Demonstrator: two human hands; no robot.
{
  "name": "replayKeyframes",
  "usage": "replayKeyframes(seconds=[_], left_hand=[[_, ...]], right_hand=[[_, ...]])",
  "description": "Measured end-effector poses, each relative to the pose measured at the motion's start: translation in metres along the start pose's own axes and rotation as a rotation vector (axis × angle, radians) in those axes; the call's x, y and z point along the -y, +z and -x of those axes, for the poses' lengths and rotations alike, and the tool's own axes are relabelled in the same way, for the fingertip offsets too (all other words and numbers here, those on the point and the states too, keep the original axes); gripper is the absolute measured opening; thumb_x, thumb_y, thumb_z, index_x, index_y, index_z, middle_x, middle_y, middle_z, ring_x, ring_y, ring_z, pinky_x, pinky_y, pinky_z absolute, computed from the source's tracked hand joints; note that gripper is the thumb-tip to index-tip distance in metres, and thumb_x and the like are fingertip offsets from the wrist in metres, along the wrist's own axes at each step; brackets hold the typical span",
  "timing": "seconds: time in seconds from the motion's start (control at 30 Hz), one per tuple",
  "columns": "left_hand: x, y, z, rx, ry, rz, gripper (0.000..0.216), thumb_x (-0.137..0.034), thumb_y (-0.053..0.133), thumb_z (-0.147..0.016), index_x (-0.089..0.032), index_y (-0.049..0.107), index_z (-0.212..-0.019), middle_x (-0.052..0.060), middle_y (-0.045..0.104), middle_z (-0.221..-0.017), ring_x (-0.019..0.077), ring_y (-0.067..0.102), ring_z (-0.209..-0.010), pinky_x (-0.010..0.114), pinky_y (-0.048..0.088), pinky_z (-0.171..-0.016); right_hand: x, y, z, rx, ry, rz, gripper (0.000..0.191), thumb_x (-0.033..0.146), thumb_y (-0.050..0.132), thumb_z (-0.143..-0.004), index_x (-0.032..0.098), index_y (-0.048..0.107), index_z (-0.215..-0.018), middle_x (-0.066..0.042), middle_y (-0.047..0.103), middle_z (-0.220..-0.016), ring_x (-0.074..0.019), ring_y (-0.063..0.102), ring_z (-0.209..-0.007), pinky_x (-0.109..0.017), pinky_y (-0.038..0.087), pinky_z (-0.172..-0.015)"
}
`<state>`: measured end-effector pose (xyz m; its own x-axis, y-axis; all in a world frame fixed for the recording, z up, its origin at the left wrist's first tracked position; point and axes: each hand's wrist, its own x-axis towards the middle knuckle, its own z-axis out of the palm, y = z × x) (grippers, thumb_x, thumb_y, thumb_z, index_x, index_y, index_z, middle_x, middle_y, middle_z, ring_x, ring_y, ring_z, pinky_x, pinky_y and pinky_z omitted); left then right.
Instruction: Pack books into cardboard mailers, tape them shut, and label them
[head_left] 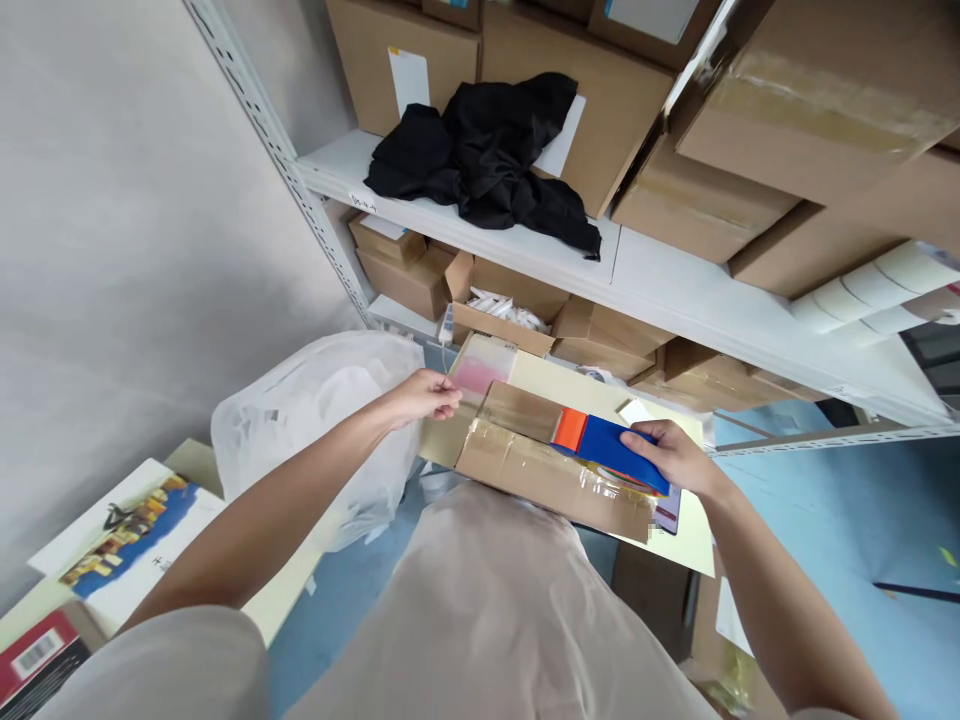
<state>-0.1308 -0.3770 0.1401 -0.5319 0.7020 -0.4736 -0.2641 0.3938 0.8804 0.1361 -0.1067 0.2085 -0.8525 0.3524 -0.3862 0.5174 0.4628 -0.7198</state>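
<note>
A small cardboard box [525, 455] sealed with clear tape lies on a pale yellow table [694, 540] in front of me. My right hand [671, 455] is closed round a blue and orange tape dispenser [600, 440] that rests on the box's top. My left hand [424, 395] has its fingers pinched together at the box's far left corner, beside a pink and white packet [484, 368]. What the pinch holds is too small to make out.
A white plastic bag [315, 420] bulges at the left. White metal shelves [675, 285] carry several cardboard boxes, a black garment [487, 150] and paper rolls [877, 290]. Printed boxes [124, 540] lie at the lower left. The floor [840, 530] is blue.
</note>
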Motion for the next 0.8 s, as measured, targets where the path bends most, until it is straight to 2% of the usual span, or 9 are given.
replayKeyframes(seconds=[0.13,0.4,0.57,0.7,0.8], left_hand=[[0.006,-0.013,-0.003,0.014,-0.081,-0.074,0.035,-0.043,0.079,-0.061,-0.015,0.059,-0.068,-0.001,0.063,-0.06,0.0105,0.057,-0.056,0.026,0.045,-0.059],[0.035,-0.012,-0.015,-0.029,-0.133,-0.18,0.034,-0.045,0.077,-0.057,-0.016,0.063,-0.07,0.001,0.067,-0.067,0.0104,0.056,-0.059,0.022,0.043,-0.055],[0.053,-0.001,-0.025,-0.067,-0.048,-0.225,0.024,-0.039,0.073,-0.061,-0.017,0.064,-0.068,-0.001,0.066,-0.066,0.0124,0.057,-0.061,0.023,0.043,-0.057],[0.071,0.017,-0.032,-0.079,0.101,-0.213,0.015,-0.032,0.069,-0.067,-0.018,0.064,-0.067,0.001,0.068,-0.069,0.015,0.063,-0.071,0.025,0.047,-0.069],[0.083,0.029,-0.036,-0.107,0.137,-0.171,0.015,-0.032,0.064,-0.072,-0.017,0.063,-0.074,0.004,0.071,-0.081,0.0159,0.066,-0.081,0.027,0.048,-0.08]], right_hand=[[-0.001,0.003,-0.004,0.005,0.016,0.035,0.049,0.063,0.058,-0.077,0.017,0.056,-0.062,0.001,0.051,-0.055,-0.0113,0.043,-0.052,-0.025,0.035,-0.049],[-0.004,0.018,-0.008,-0.012,-0.006,0.107,0.049,0.063,0.055,-0.08,0.018,0.056,-0.061,0.002,0.049,-0.054,-0.0111,0.041,-0.051,-0.026,0.034,-0.048],[-0.001,0.019,-0.009,-0.053,-0.036,0.152,0.05,0.064,0.057,-0.078,0.019,0.056,-0.057,0.002,0.05,-0.052,-0.0115,0.042,-0.05,-0.027,0.035,-0.049],[0.002,0.02,-0.01,-0.075,-0.032,0.192,0.05,0.064,0.057,-0.077,0.019,0.057,-0.057,0.002,0.051,-0.051,-0.0117,0.043,-0.05,-0.027,0.035,-0.049],[0.002,0.021,-0.011,-0.1,-0.016,0.221,0.051,0.065,0.057,-0.077,0.019,0.056,-0.056,0.002,0.049,-0.05,-0.0114,0.042,-0.049,-0.027,0.034,-0.049]])
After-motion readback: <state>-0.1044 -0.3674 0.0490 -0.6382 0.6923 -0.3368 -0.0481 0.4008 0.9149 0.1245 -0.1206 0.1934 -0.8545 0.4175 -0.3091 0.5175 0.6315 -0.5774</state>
